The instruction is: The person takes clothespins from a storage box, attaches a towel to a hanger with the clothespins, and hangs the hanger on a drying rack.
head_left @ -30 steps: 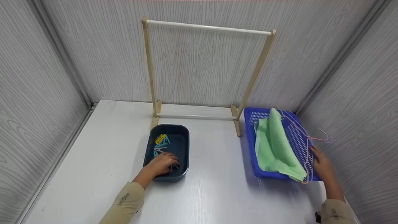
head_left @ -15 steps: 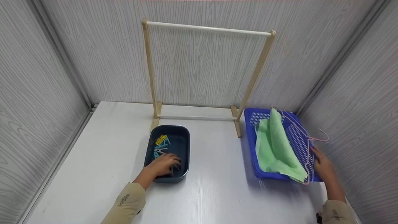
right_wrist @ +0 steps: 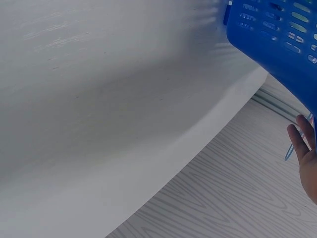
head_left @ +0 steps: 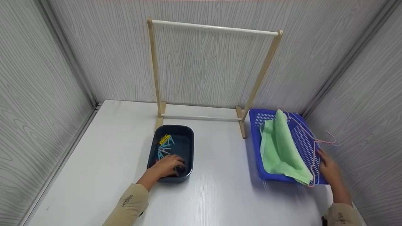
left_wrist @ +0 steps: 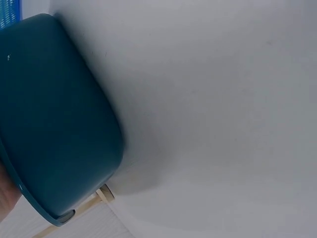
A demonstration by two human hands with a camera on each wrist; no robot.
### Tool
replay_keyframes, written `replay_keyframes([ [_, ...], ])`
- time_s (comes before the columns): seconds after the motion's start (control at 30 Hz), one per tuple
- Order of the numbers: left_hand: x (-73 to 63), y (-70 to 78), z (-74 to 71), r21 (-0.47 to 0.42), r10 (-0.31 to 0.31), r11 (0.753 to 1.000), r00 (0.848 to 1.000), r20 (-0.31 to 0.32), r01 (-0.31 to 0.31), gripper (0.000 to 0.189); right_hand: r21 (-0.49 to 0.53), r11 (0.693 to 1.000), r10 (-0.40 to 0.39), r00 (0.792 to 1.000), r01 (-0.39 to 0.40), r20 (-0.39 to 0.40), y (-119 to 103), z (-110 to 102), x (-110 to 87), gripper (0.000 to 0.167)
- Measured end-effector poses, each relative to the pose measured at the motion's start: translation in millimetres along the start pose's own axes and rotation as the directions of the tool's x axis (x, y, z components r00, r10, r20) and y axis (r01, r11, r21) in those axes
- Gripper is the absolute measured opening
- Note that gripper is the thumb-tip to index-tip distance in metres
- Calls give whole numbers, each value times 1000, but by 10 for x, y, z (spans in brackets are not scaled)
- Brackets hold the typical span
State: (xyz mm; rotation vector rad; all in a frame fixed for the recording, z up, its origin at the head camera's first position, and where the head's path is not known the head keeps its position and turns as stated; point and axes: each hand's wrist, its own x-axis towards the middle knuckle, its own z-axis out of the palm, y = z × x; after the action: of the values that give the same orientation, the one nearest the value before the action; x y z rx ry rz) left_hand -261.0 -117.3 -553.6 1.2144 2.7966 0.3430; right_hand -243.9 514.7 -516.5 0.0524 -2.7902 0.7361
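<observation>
My left hand (head_left: 169,164) reaches into a dark teal bin (head_left: 192,147), fingers bent down toward its near end. Their tips are hidden, so I cannot tell whether they pinch a clothespin. Beside the hand lie a yellow clothespin (head_left: 164,139) and several light blue clothespins (head_left: 165,145). In the left wrist view the bin's outer wall (left_wrist: 54,114) covers most of that hand (left_wrist: 7,193). My right hand (head_left: 329,166) is at the right rim of a blue slotted basket (head_left: 256,150); the right wrist view shows its fingers (right_wrist: 297,140) fairly straight along the outside.
A green towel (head_left: 282,147) lies in the basket, with a pink clothes hanger (head_left: 325,142) over the right rim. A drying rack with a white top bar (head_left: 216,28) and wooden posts stands behind, near the back wall. Walls rise on the left and right.
The head view has shifted slightly, so everything sits a little further right. My left hand's fingers have moved slightly within the bin. My right hand stays at the basket rim.
</observation>
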Motion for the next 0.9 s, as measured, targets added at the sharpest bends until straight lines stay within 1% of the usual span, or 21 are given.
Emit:
replay_keyframes([
  [0.13,15,-8,-14,4,-14,1000,1000,1,13,35,10,1000,13,1000,-13,14,-7,-17,19,43],
  [0.27,21,-16,-22,57,-18,998,1000,15,18,34,8,1000,13,1000,-13,6,-9,-10,21,43],
  [0.37,23,-17,-19,95,-8,995,1000,21,6,34,1,1000,3,1000,-3,-15,1,5,15,42],
  [0.5,25,-7,-10,94,-3,996,1000,21,1,33,3,1000,-10,999,10,-31,4,18,3,40],
  [0.63,24,8,-19,91,-28,996,999,36,24,32,14,1000,-11,999,11,-33,2,22,-11,40],
  [0.77,17,17,-33,118,-46,992,998,52,40,32,15,1000,-15,999,16,-39,2,29,-10,40],
  [0.9,13,18,-35,150,-38,988,999,35,33,31,3,1000,-6,999,6,-32,-2,24,-3,41],
])
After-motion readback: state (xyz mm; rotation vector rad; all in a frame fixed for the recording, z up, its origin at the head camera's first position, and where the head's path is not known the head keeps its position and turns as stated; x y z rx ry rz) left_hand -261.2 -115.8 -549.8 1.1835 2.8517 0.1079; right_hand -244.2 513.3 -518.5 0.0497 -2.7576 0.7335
